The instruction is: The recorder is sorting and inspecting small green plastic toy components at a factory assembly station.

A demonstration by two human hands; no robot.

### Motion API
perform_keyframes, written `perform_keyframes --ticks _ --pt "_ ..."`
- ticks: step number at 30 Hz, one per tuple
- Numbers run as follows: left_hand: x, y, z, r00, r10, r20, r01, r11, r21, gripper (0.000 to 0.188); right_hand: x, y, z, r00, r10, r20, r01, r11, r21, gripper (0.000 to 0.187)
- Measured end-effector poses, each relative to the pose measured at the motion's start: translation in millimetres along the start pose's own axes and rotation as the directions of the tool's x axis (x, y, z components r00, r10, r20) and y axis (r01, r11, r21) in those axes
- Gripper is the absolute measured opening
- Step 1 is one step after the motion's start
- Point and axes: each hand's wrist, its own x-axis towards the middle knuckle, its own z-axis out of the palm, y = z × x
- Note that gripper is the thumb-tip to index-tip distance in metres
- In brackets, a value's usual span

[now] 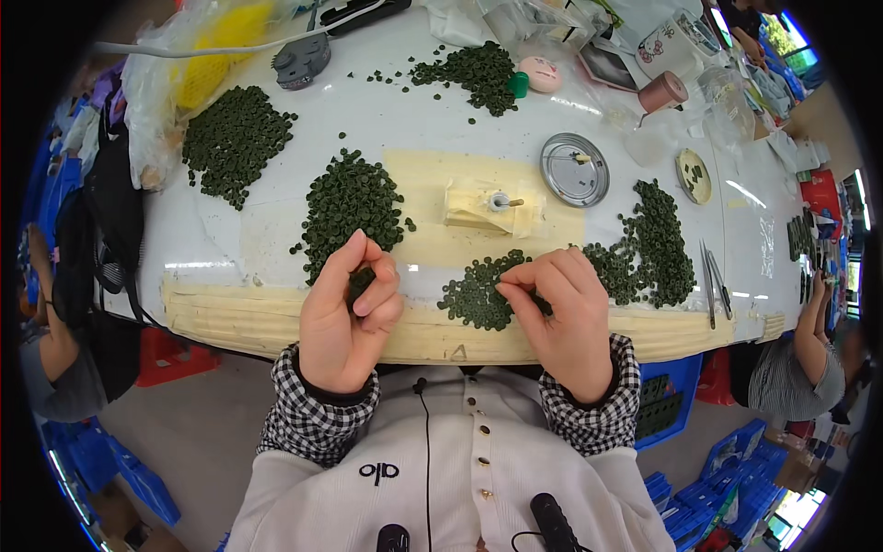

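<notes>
a heap [349,202] of small dark green pieces lies just beyond the left hand [348,317], whose curled fingers hold more pieces [361,283]; rightward, a thin spread [471,296] lies by the right hand [568,311], thumb and forefinger pressed together; whether they pinch a piece, i cannot tell.

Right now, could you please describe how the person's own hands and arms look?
The left hand and right hand wear no gloves. Both wrists have gathered black-and-white checked cuffs with a black band at the hand end. Behind the cuffs, the sleeves are plain off-white.
</notes>
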Motion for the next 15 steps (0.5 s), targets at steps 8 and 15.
perform_keyframes --ticks 8,15 --pt "-3 -6 11 0.997 -0.07 -0.019 0.071 0.997 0.041 0.02 7 -5 14 0.997 -0.074 0.011 0.075 0.986 -0.146 0.012" --pt "-3 -17 6 0.976 -0.177 0.125 0.166 0.982 0.094 0.023 6 -2 15 0.996 -0.081 -0.034 0.076 0.99 -0.121 0.015"
